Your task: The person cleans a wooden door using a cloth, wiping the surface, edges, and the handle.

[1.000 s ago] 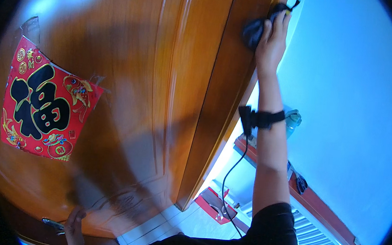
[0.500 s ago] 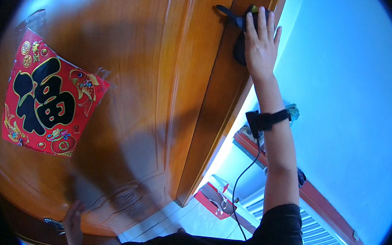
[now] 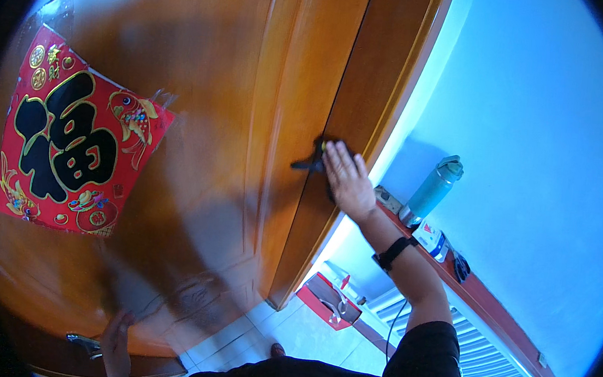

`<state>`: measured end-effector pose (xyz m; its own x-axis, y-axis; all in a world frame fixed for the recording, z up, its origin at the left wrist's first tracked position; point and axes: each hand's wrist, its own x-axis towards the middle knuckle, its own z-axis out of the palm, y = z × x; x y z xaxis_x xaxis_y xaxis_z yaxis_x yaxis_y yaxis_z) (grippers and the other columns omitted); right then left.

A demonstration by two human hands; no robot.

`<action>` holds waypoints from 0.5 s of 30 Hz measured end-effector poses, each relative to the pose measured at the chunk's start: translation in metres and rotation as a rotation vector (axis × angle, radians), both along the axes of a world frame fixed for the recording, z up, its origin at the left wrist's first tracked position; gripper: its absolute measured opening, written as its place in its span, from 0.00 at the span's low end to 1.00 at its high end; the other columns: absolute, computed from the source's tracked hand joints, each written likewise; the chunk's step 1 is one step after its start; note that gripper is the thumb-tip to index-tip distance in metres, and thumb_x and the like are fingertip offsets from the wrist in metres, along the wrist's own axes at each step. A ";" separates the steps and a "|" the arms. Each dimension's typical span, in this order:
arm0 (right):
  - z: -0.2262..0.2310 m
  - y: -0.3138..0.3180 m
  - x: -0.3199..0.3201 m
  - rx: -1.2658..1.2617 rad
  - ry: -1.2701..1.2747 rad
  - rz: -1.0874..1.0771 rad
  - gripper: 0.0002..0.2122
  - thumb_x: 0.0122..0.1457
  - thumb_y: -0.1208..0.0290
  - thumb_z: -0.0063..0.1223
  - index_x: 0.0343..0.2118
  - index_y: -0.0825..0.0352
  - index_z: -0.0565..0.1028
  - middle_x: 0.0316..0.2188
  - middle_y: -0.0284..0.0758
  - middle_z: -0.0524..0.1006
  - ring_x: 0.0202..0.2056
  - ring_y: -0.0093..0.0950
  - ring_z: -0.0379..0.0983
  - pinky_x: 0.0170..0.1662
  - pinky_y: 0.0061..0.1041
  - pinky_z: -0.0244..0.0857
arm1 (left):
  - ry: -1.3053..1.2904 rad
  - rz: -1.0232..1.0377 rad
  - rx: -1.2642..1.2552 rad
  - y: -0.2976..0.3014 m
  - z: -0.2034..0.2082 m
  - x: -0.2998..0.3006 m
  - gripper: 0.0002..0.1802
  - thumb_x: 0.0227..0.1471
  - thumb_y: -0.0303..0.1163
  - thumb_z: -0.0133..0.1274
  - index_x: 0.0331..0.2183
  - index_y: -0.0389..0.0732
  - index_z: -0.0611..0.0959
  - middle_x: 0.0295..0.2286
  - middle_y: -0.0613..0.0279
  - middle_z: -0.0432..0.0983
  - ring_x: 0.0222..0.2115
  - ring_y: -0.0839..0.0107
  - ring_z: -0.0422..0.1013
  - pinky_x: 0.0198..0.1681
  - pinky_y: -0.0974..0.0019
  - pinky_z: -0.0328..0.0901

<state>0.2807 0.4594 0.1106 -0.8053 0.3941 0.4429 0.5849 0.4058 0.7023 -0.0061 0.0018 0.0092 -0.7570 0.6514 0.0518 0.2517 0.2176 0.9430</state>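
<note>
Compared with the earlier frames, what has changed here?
The right hand has come well down the wooden door frame, and the black item under it came down too. The forearm no longer covers the turquoise bottle. No new grasp or release shows. The left hand stays near the door handle; the red poster remains on the door.

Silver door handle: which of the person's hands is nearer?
Left. The left hand appears just right of the handle; the right hand is far off, higher and rightward in the picture, over a dark object.
</note>
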 end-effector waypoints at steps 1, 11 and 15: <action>-0.017 -0.002 0.002 -0.052 -0.068 -0.022 0.24 0.60 0.67 0.35 0.60 0.64 0.54 0.64 0.35 0.44 0.64 0.32 0.39 0.63 0.33 0.38 | 0.001 0.000 -0.008 0.002 0.002 0.001 0.21 0.55 0.34 0.43 0.49 0.33 0.72 0.43 0.47 0.72 0.46 0.59 0.68 0.54 0.58 0.58; 0.111 0.015 -0.014 0.342 0.109 0.073 0.21 0.53 0.66 0.47 0.53 0.57 0.68 0.60 0.33 0.56 0.62 0.30 0.48 0.63 0.43 0.35 | 0.089 0.024 0.043 -0.013 -0.018 0.002 0.22 0.55 0.35 0.44 0.49 0.32 0.72 0.45 0.48 0.71 0.47 0.61 0.68 0.53 0.57 0.59; 0.212 0.025 -0.027 0.634 0.296 -0.140 0.22 0.58 0.67 0.38 0.57 0.56 0.62 0.61 0.31 0.53 0.63 0.29 0.46 0.63 0.44 0.32 | 0.003 0.037 0.124 0.000 -0.025 -0.001 0.23 0.55 0.35 0.45 0.49 0.31 0.72 0.44 0.49 0.72 0.45 0.61 0.68 0.52 0.58 0.60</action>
<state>0.2536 0.4844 0.3231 -0.5764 0.0793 0.8133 0.8042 -0.1215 0.5818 -0.0071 0.0022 -0.0159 -0.7799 0.6116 0.1326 0.2488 0.1086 0.9624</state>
